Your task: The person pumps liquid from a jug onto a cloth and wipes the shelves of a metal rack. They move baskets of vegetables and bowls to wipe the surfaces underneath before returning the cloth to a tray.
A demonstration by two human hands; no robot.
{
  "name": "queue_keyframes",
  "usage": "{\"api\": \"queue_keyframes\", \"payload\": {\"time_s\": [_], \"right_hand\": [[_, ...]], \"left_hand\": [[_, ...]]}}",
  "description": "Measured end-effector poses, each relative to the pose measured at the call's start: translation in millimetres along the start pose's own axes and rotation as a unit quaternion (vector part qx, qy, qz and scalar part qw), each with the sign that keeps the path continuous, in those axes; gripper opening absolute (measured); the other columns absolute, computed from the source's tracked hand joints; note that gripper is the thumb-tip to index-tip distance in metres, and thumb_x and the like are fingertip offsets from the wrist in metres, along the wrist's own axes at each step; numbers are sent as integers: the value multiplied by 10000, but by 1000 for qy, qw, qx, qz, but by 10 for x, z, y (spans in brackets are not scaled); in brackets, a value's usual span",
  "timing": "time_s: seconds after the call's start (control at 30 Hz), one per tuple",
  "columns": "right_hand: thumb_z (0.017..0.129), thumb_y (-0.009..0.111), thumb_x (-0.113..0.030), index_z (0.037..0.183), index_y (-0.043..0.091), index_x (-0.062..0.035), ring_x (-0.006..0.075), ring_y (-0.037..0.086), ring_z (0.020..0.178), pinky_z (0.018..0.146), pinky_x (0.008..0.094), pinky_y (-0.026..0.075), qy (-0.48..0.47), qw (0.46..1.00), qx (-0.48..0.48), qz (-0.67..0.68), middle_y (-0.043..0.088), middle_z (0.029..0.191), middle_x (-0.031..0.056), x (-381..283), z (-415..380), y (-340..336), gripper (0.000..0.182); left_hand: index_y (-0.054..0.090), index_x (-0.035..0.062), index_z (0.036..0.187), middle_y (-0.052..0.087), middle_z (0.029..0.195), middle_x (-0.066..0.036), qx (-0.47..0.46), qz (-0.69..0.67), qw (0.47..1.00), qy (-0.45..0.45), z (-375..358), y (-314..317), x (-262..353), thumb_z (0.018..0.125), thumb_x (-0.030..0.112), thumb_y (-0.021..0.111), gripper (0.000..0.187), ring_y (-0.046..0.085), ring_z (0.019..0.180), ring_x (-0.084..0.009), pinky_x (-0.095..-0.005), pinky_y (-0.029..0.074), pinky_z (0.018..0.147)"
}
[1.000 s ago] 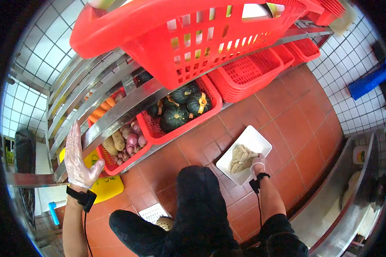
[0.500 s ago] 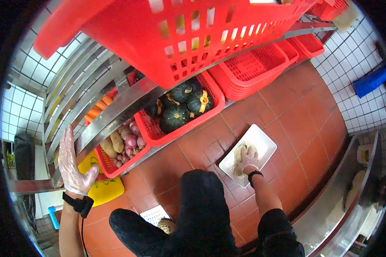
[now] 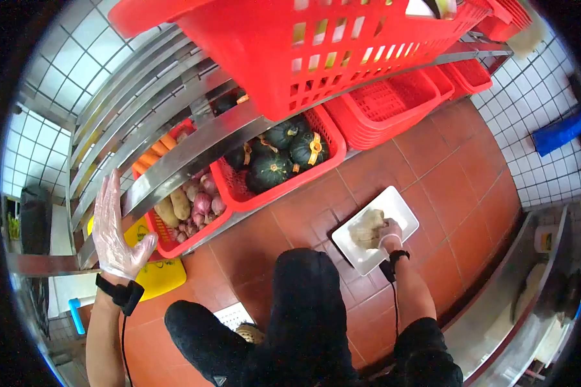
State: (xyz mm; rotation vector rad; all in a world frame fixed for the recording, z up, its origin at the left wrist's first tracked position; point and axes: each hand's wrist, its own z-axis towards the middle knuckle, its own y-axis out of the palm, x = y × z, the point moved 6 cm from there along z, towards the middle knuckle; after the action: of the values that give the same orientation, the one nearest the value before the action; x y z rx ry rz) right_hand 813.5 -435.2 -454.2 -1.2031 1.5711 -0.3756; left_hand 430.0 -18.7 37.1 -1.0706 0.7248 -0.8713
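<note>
Right hand: gloved, fingers curled onto the beige lump of food; whether they fully grip it cannot be told. The lump lies on a white rectangular plate, which sits on the red tiled floor. The right forearm reaches down and forward.

Left hand: gloved, fingers flat and spread, palm raised, holding nothing, near the steel shelf rail. Beyond it, a red basket holds potatoes and onions; the next basket holds dark green squashes.
</note>
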Motion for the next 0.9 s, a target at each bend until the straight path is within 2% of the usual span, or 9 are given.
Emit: {"api": "queue_keyframes", "payload": {"time_s": [0.1,0.2,0.33,0.47,0.5,0.6,0.63,0.83,0.9], "right_hand": [[784,690,-1,1071,644,-10,169,639,767,696,298,539,85,960,-82,254,666,886,91,-26,-172,-117,291],[772,685,21,1030,628,1,152,625,772,705,291,533,54,945,-81,312,649,871,66,-18,-231,-59,264],[751,692,31,1055,616,-20,152,613,813,747,293,525,22,986,-59,154,645,874,31,87,-183,131,317],[808,647,-56,1068,643,-44,310,612,1137,1002,377,469,-86,988,2,-128,666,1174,142,-168,-440,-2,260],[844,669,-202,1206,619,-52,349,478,1328,1127,414,374,-52,989,-39,-130,554,1386,177,-137,-481,36,395],[844,683,-366,1360,536,-53,364,395,1399,1182,417,313,-60,949,-28,-308,441,1499,209,-270,-661,161,622],[807,701,-503,1471,411,-21,353,316,1452,1206,402,275,-43,948,-90,-303,339,1564,226,-304,-619,186,871],[764,812,-387,1427,418,32,414,518,1274,1086,425,426,110,992,-62,-5,482,1444,245,-289,-468,191,878],[761,829,-343,1352,477,13,414,574,1190,1026,434,470,56,995,34,-77,538,1370,234,-287,-460,215,774]], "left_hand": [[339,12,1524,392,1547,-212,7,1,1000,7,33,24,-7,776,641,619,1016,333,1452,-407,-498,302,1163],[346,15,1521,394,1545,-212,10,9,1000,-1,6,27,-38,771,671,612,1032,334,1451,-407,-499,303,1163],[352,16,1519,403,1540,-213,6,20,1000,-9,17,27,-40,766,699,602,1046,345,1445,-408,-500,308,1162],[359,16,1515,406,1536,-214,9,25,1000,-7,29,35,-38,770,713,593,1047,349,1443,-409,-502,310,1161],[361,15,1513,407,1535,-214,9,26,1000,-5,31,39,-35,771,716,591,1047,349,1442,-411,-503,309,1162],[365,10,1508,410,1532,-217,10,30,999,-5,32,36,-54,775,727,584,1048,350,1439,-418,-504,306,1163],[367,8,1506,409,1532,-218,6,31,999,-6,28,38,-59,776,730,583,1050,352,1437,-421,-504,305,1163],[360,2,1507,403,1534,-224,5,45,999,3,20,48,-74,777,742,585,1063,361,1429,-427,-513,289,1169],[354,2,1510,410,1528,-226,6,37,999,-2,21,45,-68,777,740,590,1066,369,1422,-432,-521,278,1172]]}}
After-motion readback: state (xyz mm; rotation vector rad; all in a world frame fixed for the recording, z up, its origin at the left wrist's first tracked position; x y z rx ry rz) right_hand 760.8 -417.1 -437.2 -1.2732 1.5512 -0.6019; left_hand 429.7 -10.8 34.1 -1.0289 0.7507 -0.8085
